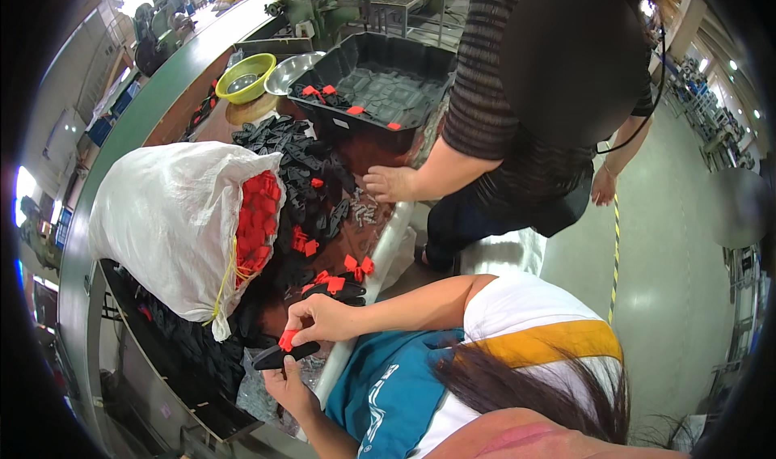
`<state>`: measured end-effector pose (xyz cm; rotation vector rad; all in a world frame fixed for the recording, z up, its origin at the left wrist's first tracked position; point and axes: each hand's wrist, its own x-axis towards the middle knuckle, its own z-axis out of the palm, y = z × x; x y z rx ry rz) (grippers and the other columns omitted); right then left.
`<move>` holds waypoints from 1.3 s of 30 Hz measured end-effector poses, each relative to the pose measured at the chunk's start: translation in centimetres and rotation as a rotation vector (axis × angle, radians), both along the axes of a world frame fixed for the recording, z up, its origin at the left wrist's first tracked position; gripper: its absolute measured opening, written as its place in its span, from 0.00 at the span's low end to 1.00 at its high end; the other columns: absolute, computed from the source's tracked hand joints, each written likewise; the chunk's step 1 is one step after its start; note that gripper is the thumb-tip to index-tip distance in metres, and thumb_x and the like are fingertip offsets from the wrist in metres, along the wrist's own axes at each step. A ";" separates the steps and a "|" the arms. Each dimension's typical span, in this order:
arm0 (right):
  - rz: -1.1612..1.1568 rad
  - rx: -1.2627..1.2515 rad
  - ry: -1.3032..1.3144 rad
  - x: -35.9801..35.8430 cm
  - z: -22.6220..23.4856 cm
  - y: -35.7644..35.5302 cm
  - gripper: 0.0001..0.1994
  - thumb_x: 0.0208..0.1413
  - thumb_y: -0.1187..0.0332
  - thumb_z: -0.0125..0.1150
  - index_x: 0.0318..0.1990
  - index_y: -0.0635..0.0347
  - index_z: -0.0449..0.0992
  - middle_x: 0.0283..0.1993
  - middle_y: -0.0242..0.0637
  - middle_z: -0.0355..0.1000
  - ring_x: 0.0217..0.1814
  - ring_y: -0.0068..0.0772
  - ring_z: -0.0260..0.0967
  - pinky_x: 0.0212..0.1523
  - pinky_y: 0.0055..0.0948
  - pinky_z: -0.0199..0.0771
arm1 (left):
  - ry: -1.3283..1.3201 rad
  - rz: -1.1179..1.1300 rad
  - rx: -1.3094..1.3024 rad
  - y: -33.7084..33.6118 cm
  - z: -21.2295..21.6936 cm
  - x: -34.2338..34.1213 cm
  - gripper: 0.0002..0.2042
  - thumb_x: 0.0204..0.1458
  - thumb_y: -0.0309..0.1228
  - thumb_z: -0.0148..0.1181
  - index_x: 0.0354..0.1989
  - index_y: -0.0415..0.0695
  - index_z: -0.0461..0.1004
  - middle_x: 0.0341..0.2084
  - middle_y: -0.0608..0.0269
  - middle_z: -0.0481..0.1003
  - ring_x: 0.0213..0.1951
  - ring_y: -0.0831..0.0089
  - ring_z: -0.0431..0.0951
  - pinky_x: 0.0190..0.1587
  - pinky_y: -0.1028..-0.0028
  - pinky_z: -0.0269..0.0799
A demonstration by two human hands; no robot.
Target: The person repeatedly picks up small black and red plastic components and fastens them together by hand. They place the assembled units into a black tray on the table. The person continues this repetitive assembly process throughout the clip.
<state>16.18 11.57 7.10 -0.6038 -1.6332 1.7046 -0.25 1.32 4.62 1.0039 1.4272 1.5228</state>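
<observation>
Between the person's two hands sits a long black moulded plastic piece (284, 354): the left hand (284, 384) cups it from below, while the right hand (322, 320) pinches a small red plastic clip (286, 340) against its top. Both parts look light, stiff and smooth, best held by the black piece's middle. Beyond the grip, more black and red parts cover the brown worktable (212, 123), beside a white woven sack (166, 216) of red clips. A co-worker's hand (390, 183) rests further off, near a black tray (380, 63).
</observation>
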 end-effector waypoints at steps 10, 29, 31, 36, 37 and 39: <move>-0.125 0.399 -0.108 -0.2 0.2 -0.6 0.07 0.49 0.73 0.64 0.35 0.64 0.74 0.31 0.32 0.76 0.31 0.18 0.71 0.30 0.23 0.71 | -0.190 -0.016 -0.009 -0.8 0.2 0.5 0.15 0.57 0.28 0.55 0.50 0.37 0.65 0.44 0.60 0.70 0.42 0.77 0.72 0.40 0.81 0.70; 0.003 0.398 -0.288 -0.4 1.1 2.1 0.08 0.46 0.67 0.66 0.33 0.60 0.79 0.30 0.39 0.74 0.34 0.30 0.74 0.36 0.27 0.73 | -0.261 0.015 -0.127 0.8 0.6 0.9 0.15 0.54 0.26 0.56 0.50 0.36 0.68 0.40 0.58 0.73 0.39 0.73 0.76 0.36 0.78 0.75; 0.041 0.209 -0.233 -0.6 -1.5 1.7 0.06 0.49 0.69 0.65 0.34 0.59 0.80 0.32 0.33 0.76 0.35 0.21 0.73 0.36 0.23 0.73 | -0.308 -0.025 -0.190 0.2 0.3 0.6 0.12 0.54 0.28 0.57 0.46 0.38 0.70 0.38 0.62 0.74 0.38 0.73 0.76 0.40 0.76 0.74; 0.126 -0.008 -0.282 -2.0 -2.9 1.0 0.07 0.49 0.72 0.66 0.34 0.64 0.77 0.29 0.28 0.73 0.30 0.14 0.67 0.33 0.17 0.68 | -0.374 0.070 -0.235 -1.4 -0.8 -0.4 0.10 0.54 0.28 0.58 0.41 0.37 0.71 0.37 0.63 0.75 0.39 0.76 0.76 0.44 0.74 0.74; 0.135 -0.035 -0.273 -2.6 -3.8 1.5 0.07 0.49 0.72 0.66 0.34 0.64 0.77 0.28 0.27 0.72 0.29 0.13 0.66 0.32 0.16 0.67 | -0.422 0.078 -0.221 -0.9 -1.3 -0.7 0.09 0.54 0.28 0.57 0.41 0.37 0.72 0.37 0.63 0.75 0.39 0.75 0.76 0.45 0.73 0.74; 0.156 -0.083 -0.239 -3.0 -3.9 2.9 0.06 0.50 0.72 0.66 0.33 0.64 0.75 0.27 0.25 0.71 0.28 0.11 0.64 0.30 0.14 0.64 | -0.396 0.106 -0.225 0.4 -1.9 -0.7 0.08 0.54 0.26 0.57 0.41 0.37 0.71 0.36 0.62 0.75 0.39 0.75 0.77 0.46 0.72 0.76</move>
